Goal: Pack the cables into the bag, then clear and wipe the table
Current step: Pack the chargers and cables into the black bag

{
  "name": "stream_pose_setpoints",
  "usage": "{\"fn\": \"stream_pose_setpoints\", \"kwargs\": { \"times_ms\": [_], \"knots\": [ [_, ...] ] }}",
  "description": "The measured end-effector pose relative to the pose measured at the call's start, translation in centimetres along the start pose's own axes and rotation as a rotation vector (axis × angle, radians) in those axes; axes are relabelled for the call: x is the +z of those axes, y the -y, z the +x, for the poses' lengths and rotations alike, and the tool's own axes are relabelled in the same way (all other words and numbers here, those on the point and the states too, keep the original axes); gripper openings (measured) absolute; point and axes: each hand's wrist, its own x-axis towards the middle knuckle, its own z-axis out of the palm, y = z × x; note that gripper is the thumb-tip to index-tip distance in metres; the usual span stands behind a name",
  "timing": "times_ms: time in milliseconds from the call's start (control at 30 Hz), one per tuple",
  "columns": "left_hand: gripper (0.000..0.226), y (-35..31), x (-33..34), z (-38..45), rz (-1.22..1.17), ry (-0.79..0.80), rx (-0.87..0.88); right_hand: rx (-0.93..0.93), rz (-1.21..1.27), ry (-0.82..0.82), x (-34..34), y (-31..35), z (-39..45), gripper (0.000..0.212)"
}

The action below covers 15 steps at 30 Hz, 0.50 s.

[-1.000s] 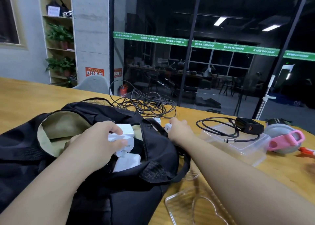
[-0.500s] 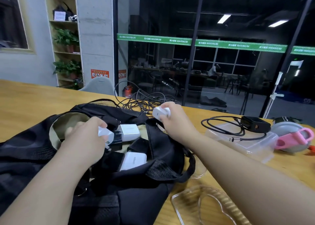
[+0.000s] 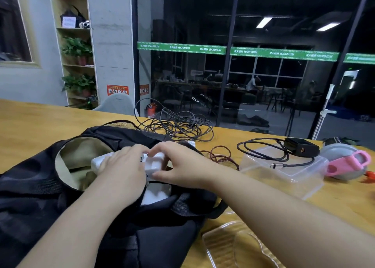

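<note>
Inspecting: both hands at the mouth of the black bag [image 3: 50,202], which lies open on the wooden tabletop [image 3: 36,125] toward its near left edge, tan lining showing.
Left hand [image 3: 121,172]: forearm enters from the near left edge; palm down over the bag opening, fingers curled onto a white charger [image 3: 99,160] that shows just past the knuckles. Whether it is truly clasped I cannot tell; most of it is hidden by the hand.
Right hand [image 3: 180,164]: forearm crosses from the near right corner; wrist bent inward, thumb below and fingers above, pinching a second white charger block [image 3: 154,164] over the opening. The two hands' fingertips nearly meet.
Bag contents: a further white block [image 3: 156,194] lies lower in the opening, beneath both hands.
Cable tangle [image 3: 178,125]: dark loose coils on the tabletop at the far edge, just behind the bag, outside it.
Reddish cable [image 3: 221,156]: small loops on the tabletop just right of the bag, near the right wrist.
Clear plastic container [image 3: 284,176]: right of centre; a black cable [image 3: 261,152] coils across its top, beside a black power adapter [image 3: 302,149] at its far rim.
Pink-handled object [image 3: 349,162]: at the right edge, resting against a grey round item [image 3: 334,152].
Clear plastic lid [image 3: 233,245]: near edge, beneath the right forearm.
</note>
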Motion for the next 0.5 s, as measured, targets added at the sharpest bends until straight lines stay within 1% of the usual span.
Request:
{"fn": "stream_pose_setpoints", "kwargs": {
  "times_ms": [67, 133, 233, 300, 367, 433, 500],
  "knots": [
    [0.036, -0.4, 0.5, -0.3, -0.008, 0.038, 0.017, 0.026, 0.021, 0.003, -0.6, -0.3, 0.0, 0.043],
    [0.035, -0.4, 0.8, -0.4, 0.004, 0.062, 0.025, 0.073, 0.095, -0.019, -1.4, -0.9, 0.1, 0.039],
    [0.034, -0.4, 0.9, -0.4, 0.006, 0.082, 0.037, 0.149, 0.119, -0.139, -2.3, -2.6, 0.3, 0.028],
    [0.034, -0.4, 0.9, -0.4, 0.003, 0.086, 0.033, 0.247, 0.074, -0.245, -2.5, -4.1, 0.7, 0.023],
    [0.034, -0.6, 1.0, -0.4, -0.005, 0.086, 0.016, 0.354, 0.015, -0.293, -2.5, -6.1, 1.4, 0.026],
    [0.031, -0.9, 1.3, -0.6, 0.012, 0.075, 0.007, 0.439, -0.049, -0.282, -2.2, -8.0, 2.1, 0.032],
    [0.030, -1.1, 1.6, -0.8, 0.052, 0.075, 0.010, 0.478, -0.156, -0.246, -1.7, -9.6, 2.8, 0.037]
  ]
}}
